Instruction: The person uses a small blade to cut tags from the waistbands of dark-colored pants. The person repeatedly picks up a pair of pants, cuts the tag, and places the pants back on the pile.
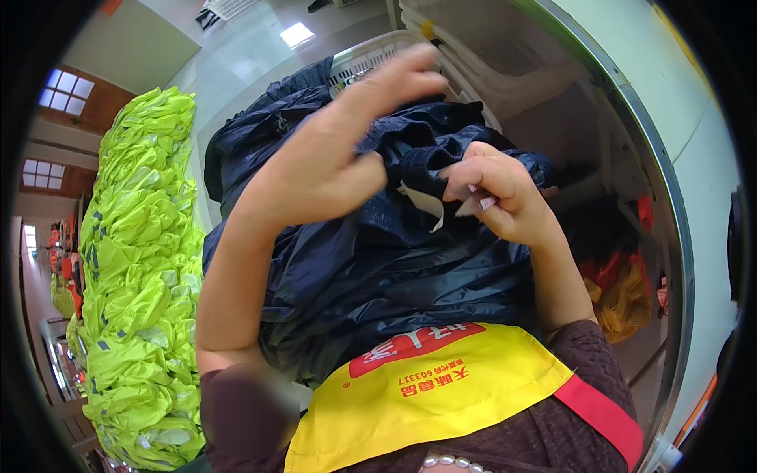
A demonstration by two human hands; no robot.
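A heap of shiny dark navy garments (378, 268) lies before me, with gathered, ribbed edges at its upper middle. My left hand (331, 150) is raised over the heap, slightly smeared by motion. Its fingers stretch up and to the right, the thumb stands apart, and I see nothing in it. My right hand (505, 193) has curled fingers pinching a small pale piece (478, 202) with a pinkish mark; its kind is unclear. Right beside these fingers a narrow cream strip (426, 206) hangs against the navy cloth.
A tall pile of bright yellow-green garments (142, 276) runs along my left. White plastic baskets (374, 55) stand behind the navy heap. At the right are a metal-edged pale surface (702, 134) and orange mesh material (623, 303) below it. I wear a yellow apron (426, 402).
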